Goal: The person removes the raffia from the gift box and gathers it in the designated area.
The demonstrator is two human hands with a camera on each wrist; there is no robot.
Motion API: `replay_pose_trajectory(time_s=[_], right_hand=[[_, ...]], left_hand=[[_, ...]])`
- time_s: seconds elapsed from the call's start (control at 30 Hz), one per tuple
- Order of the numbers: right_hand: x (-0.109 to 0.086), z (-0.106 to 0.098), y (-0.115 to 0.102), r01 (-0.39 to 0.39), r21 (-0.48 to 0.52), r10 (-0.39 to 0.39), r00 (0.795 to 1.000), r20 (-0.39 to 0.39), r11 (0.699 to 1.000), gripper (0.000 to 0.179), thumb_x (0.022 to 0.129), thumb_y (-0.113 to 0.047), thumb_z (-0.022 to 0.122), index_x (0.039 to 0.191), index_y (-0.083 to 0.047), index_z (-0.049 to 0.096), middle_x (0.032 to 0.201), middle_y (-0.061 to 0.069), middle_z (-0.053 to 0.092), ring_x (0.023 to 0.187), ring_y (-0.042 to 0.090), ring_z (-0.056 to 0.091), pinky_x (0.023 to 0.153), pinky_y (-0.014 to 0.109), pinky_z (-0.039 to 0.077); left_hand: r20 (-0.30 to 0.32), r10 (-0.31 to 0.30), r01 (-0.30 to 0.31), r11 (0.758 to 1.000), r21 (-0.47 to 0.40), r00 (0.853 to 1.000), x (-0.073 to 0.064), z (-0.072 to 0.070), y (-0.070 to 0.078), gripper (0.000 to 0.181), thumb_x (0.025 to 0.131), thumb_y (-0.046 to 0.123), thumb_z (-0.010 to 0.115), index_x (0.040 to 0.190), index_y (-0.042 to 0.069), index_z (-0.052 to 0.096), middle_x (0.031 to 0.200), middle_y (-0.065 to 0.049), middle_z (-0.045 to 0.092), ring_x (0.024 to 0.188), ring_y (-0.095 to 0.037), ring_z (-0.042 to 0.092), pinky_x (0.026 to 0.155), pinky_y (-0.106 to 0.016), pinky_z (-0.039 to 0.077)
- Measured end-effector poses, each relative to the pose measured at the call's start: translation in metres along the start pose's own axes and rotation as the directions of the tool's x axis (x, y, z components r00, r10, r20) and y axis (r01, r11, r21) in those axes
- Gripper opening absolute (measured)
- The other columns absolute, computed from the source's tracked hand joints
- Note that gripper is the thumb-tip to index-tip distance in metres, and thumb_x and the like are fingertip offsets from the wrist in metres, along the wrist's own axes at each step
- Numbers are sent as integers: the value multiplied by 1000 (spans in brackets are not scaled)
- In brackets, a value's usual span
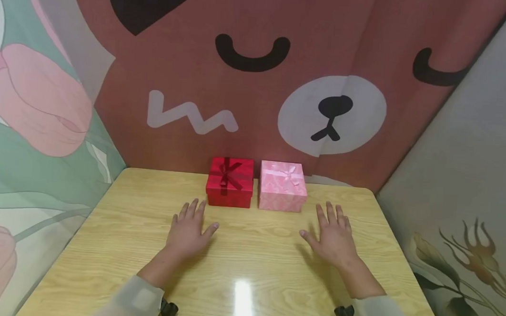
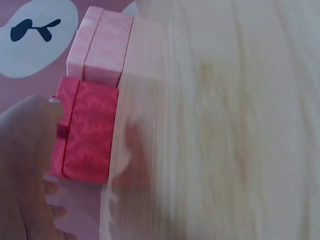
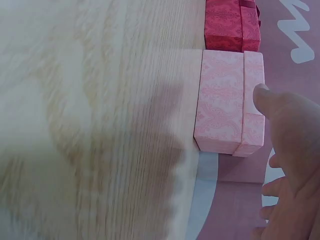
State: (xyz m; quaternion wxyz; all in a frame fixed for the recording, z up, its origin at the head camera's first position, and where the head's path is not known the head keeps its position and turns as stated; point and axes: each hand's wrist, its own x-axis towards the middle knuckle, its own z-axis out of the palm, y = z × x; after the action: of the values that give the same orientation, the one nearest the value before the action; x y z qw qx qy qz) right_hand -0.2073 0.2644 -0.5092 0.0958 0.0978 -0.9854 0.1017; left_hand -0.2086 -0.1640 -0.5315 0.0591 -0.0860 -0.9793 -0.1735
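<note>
Two lidded gift boxes stand side by side at the back edge of the table, a narrow gap between them. The red gift box (image 1: 230, 190) has a dark red ribbon and bow on its lid; the pink gift box (image 1: 282, 197) to its right carries a pale pink bow. My left hand (image 1: 188, 233) is spread in front and to the left of the red box, holding nothing. Fingers apart, my right hand (image 1: 333, 238) hovers in front and to the right of the pink box, also without anything in it. Both lids are on.
The light wooden table (image 1: 256, 253) has rounded back corners. Right behind the boxes hangs a brown curtain (image 1: 184, 149) with a bear's face. Patterned walls stand on the left and right. Each sleeve has a small black wrist device (image 1: 169, 310) beside it.
</note>
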Motion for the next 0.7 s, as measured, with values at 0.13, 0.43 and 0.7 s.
replay_pose_trajectory(time_s=[0.13,0.43,0.7], right_hand=[[7,2,-4,12,47,-10,999,-41,999,98,96,-64,62,161,2,30,164,30,27,151,53,20,120,67,25],[26,7,-10,-10,208,28,996,-86,978,97,96,-62,63,160,3,29,161,29,33,148,49,31,117,65,32],[36,10,-15,-63,295,83,995,-56,953,96,97,-59,64,161,2,26,162,27,34,147,48,34,117,63,34]], left_hand=[[-40,33,-36,996,-81,999,8,3,15,81,101,60,54,160,7,37,162,-19,38,147,-44,37,114,-65,38],[-116,4,-39,952,-303,993,28,16,43,61,102,46,62,151,11,53,147,-13,57,133,-35,55,107,-55,50],[-173,6,-88,877,-472,985,43,29,68,51,101,32,67,145,7,59,130,-10,68,115,-31,66,93,-47,57]])
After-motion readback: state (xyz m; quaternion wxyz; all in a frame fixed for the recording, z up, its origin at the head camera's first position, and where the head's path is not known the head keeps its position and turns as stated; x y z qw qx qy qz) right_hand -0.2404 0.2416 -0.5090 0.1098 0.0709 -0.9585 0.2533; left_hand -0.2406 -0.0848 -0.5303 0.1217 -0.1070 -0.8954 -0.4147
